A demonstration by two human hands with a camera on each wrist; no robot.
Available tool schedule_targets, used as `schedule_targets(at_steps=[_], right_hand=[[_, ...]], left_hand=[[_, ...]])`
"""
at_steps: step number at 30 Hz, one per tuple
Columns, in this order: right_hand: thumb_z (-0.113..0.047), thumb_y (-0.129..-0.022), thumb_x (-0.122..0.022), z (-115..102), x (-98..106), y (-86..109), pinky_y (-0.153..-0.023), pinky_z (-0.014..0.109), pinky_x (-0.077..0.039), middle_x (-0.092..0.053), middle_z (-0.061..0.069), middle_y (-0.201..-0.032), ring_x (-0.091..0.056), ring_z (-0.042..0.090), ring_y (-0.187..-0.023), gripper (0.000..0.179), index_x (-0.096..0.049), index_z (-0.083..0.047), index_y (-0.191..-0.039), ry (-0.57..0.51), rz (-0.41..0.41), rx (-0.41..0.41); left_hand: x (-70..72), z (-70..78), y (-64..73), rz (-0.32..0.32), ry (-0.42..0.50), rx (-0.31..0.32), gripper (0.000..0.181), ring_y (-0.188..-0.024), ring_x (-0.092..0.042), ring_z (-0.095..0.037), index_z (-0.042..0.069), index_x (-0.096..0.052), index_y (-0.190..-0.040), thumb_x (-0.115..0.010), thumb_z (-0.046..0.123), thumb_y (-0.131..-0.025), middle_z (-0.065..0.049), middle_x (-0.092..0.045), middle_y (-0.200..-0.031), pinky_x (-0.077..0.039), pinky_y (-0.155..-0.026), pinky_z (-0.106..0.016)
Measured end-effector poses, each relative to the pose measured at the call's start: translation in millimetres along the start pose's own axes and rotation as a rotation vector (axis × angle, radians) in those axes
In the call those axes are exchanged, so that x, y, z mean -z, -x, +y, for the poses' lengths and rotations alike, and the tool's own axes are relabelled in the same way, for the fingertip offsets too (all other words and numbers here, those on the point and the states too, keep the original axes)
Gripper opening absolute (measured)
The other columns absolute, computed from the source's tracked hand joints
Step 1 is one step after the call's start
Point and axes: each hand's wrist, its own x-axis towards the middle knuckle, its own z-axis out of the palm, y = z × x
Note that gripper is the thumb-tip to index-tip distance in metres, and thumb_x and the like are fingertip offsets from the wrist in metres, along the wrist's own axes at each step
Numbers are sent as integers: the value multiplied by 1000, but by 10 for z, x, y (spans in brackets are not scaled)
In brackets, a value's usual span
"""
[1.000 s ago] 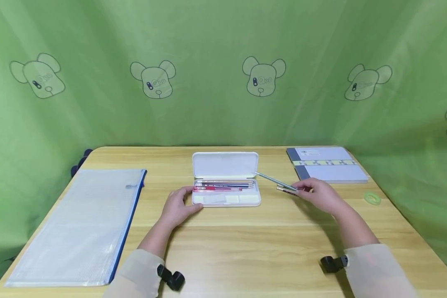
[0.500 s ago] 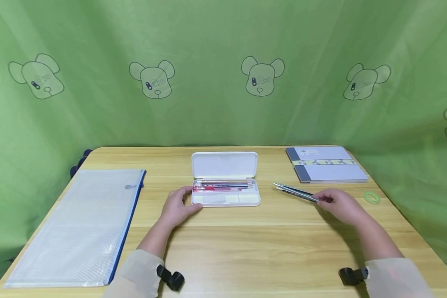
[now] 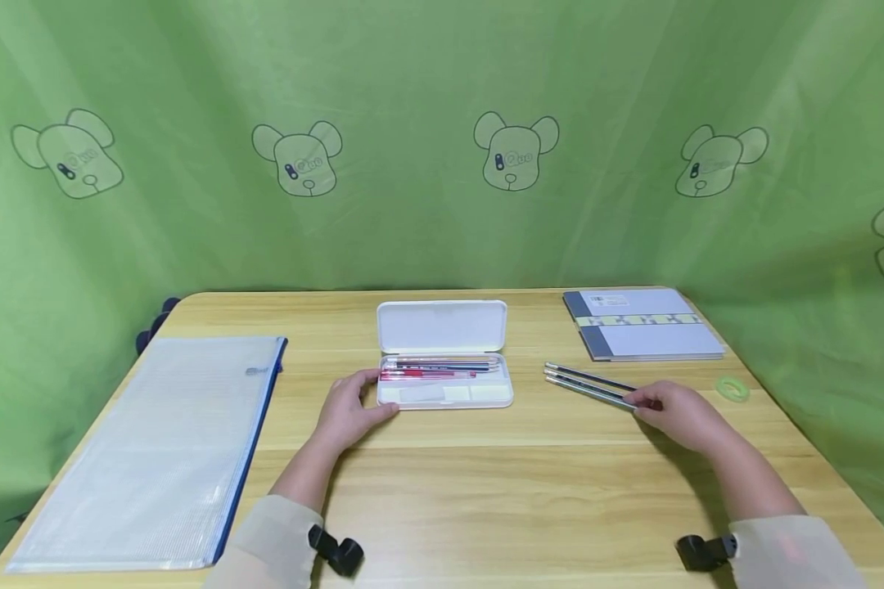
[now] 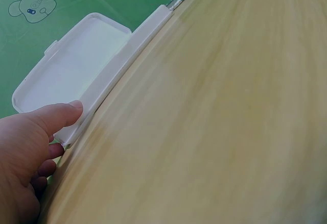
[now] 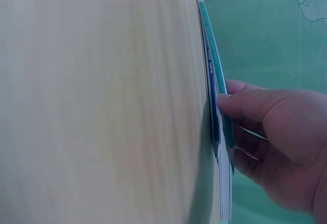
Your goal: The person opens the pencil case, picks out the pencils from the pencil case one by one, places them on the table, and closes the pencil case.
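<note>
A white pencil case [image 3: 444,402] stands with its lid raised in the head view. Several pencils [image 3: 449,364] and a red pen [image 3: 420,374] lie inside it. My left hand [image 3: 349,411] grips its left end, thumb at the front corner and fingers on the side, as the left wrist view [image 4: 30,142] also shows. To the right of the case, my right hand [image 3: 674,413] pinches the end portion of a teal pencil [image 5: 212,43] between thumb and fingers. Right beside that one, a dark blue pencil [image 5: 210,81] lies on the table, pointing the same way.
A clear zip folder [image 3: 155,442] with a blue edge covers the table's left side. Grey-blue notebooks [image 3: 648,339] with a patterned band lie at the back right. Near them is a green ring [image 3: 732,388]. A green curtain [image 3: 412,229] hangs behind the wooden table [image 3: 501,499].
My right hand has moved right and toward me, bringing the teal pencil from near the case down alongside the other pencil on the table. My left hand has stayed on the case.
</note>
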Motion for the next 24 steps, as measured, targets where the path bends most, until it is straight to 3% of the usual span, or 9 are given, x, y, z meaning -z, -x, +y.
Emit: schedule_targets(at_steps=[12,24], right_hand=[[-9,-90,-65,16,-21,-19,-78,47,-52,-71,14,-97,-64,28,-91,18,-73,-3,-104,8,-20,-24],[-13,-91,-66,4,-30,-11,-83,53,-53,-70,19,-104,-64,38,-99,21,-72,-3,-108,-16,-2,-27]], left_hand=[[5,1,0,0,1,3,67,-115,-52,-29,8,-56,-136,-80,33,-78,-12,-63,-128,-44,-102,-47],[-4,2,-1,2,-8,-5,68,-108,-53,-27,8,-57,-135,-81,32,-77,-12,-64,-123,-46,-96,-45]])
